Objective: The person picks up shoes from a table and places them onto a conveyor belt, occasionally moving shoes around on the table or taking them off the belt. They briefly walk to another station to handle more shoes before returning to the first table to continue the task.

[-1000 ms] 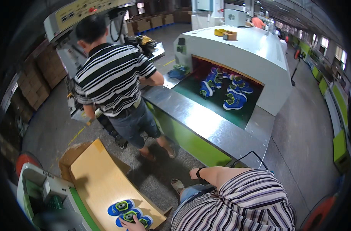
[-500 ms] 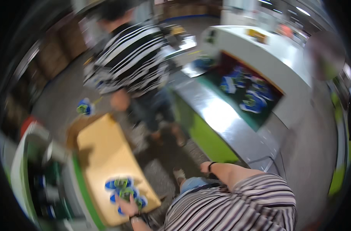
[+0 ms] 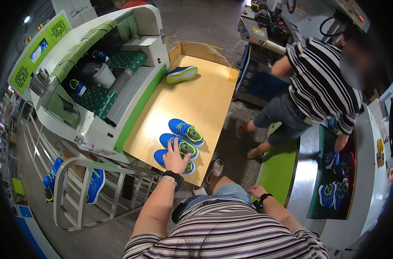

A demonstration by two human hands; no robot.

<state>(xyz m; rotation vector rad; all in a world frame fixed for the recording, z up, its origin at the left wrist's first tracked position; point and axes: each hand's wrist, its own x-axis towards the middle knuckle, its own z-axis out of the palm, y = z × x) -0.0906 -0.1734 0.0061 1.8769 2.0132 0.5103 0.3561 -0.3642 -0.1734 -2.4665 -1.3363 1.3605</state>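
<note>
Left hand [image 3: 175, 160] over a row of three blue shoes at the near end of the pale wooden table [image 3: 162, 114]; fingers parted and bent down onto the middle shoe [image 3: 165, 139], cannot tell whether they grip it. Nearest shoe [image 3: 159, 156] partly hidden under the same hand; farthest shoe of the row [image 3: 179, 126] upright, just beside the middle one, laces to the left, lime-lined opening to the right. Right hand [image 3: 257, 191] low, off the table to its right, near the shorts; fingers curled in, cannot tell if anything is inside. Lone shoe [image 3: 181, 74] at the far end of the table, well apart from the row, tipped on its side, yellow-green sole showing. Left of the table, a white machine [image 3: 146, 54] with a green belt [image 3: 92, 101] and a white container [image 3: 104, 76] inside its opening. Near left, a metal rack [image 3: 60, 203] with blue shoes at it. Right, a co-worker [image 3: 323, 82] in a striped shirt, one arm down toward a dark green belt [image 3: 316, 196] bearing more blue shoes.
</note>
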